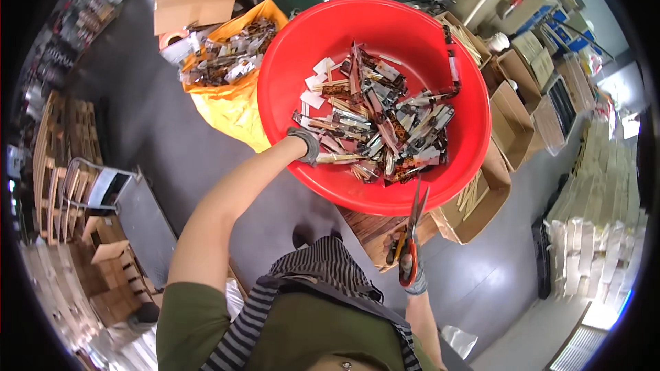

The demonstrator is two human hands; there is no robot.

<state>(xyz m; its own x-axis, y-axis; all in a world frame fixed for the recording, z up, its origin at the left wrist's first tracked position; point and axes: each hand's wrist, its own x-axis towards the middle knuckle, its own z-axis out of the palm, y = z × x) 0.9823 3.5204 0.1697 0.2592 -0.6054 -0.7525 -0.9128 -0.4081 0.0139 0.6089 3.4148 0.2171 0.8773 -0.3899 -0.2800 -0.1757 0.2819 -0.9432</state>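
Scissors (412, 230) with red handles sit in the gloved right hand (417, 280), which is closed on them; the 2 blades stand slightly parted, pointing away from the body at the near rim of a red basin (323, 36). Inside, the heap of packets (385, 120) lies ahead and mostly left of the blade tips. The gloved left hand (307, 145) reaches over the basin's left side and is the nearer of the 2 to a pale stick bundle (338, 158), its long axis running crosswise; whether the fingers grip it, I cannot tell. Farther left slumps a yellow sack (237, 120), a cardboard box (196, 0) beyond.
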